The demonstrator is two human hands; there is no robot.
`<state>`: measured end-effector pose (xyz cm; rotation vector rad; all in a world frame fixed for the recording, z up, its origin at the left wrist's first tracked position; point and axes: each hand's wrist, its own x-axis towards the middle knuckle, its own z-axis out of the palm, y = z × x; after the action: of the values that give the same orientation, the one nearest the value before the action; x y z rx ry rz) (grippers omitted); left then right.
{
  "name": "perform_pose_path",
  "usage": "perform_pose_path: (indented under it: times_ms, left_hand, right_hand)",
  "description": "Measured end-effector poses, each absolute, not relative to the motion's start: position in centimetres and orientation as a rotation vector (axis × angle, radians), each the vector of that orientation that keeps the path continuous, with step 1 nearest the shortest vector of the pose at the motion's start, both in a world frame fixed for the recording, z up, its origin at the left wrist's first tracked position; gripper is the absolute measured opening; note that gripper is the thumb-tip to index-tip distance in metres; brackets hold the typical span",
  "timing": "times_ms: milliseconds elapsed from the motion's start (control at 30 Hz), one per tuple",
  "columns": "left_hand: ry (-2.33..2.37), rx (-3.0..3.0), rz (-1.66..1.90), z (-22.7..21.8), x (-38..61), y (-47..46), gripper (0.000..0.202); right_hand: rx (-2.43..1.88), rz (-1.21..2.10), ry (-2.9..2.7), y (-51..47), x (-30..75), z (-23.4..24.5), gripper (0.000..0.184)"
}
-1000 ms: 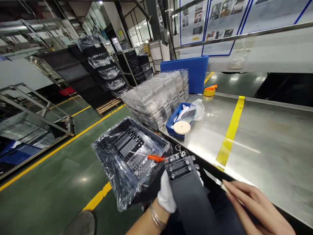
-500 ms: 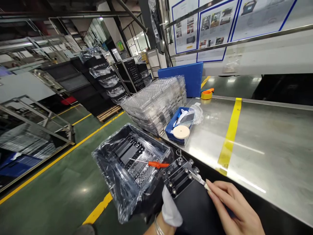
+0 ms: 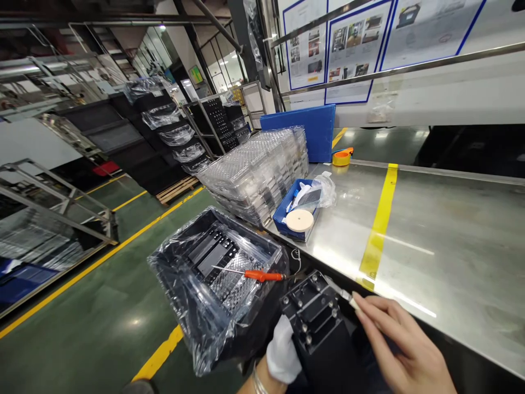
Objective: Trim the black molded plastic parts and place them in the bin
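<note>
Green painted floor (image 3: 77, 306), yellow-striped, at far left. Next, black plastic crate (image 3: 172, 273) lined with clear film, holding black perforated parts (image 3: 213, 249); orange-handled screwdriver (image 3: 262, 276) lying across them. Stack of clear plastic trays (image 3: 254, 175) behind it. Left hand (image 3: 283, 350), white-gloved, metal bangle (image 3: 257, 377) at the wrist, sits under a black bolted plate (image 3: 314, 312), which is just beside the crate, near the table's edge; fingers hidden, grip cannot be told. Blue tray (image 3: 287, 219) on stainless steel table (image 3: 451, 241), carrying pale round disc (image 3: 299, 220) and plastic bag (image 3: 324, 191). Blue board (image 3: 301, 134) upright behind it; orange-and-yellow tape roll (image 3: 342, 157) further right. Right hand (image 3: 404, 345), bare, fingers pressed together, pinching a slim knife (image 3: 340, 290), blade tip just beside the plate's upper corner.
</note>
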<state>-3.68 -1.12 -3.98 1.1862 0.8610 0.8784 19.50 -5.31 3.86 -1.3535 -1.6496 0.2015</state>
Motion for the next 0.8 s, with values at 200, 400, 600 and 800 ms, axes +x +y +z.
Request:
perform_pose_path:
  times_ms: [200,400,600,800]
  left_hand:
    - [0.84,1.751,0.869,2.9,-2.3,0.1,0.075]
    - [0.847,2.046,0.856,3.7,-3.1,0.3,0.086]
    - [0.632,1.908,0.809,4.3,-3.4,0.9,0.081]
    - [0.485,1.732,0.721,5.0,-3.2,1.0,0.064]
  right_hand:
    - [-1.355,0.17,-1.717,-5.7,20.5,4.8,0.027]
    - [-1.363,0.167,-1.762,-6.5,21.2,5.0,0.029]
    - [-1.47,0.459,-1.525,-6.1,21.9,4.1,0.022]
    - [-1.41,1.323,-1.228,-5.5,20.5,4.0,0.061]
